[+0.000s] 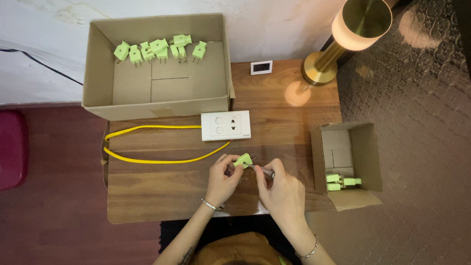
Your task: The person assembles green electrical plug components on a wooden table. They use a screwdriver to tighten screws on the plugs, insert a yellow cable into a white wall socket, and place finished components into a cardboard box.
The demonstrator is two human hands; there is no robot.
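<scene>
Green plug (243, 161) pinched in left hand (223, 178); right hand (282, 192) grips a metal tool (267, 172).

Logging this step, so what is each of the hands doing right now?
Left hand: closed on the green plug.
Right hand: closed on a small metal tool at the plug.

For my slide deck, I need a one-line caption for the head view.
Both hands, left hand and right hand, work on a green plug over a wooden table, between two cardboard boxes.
</scene>
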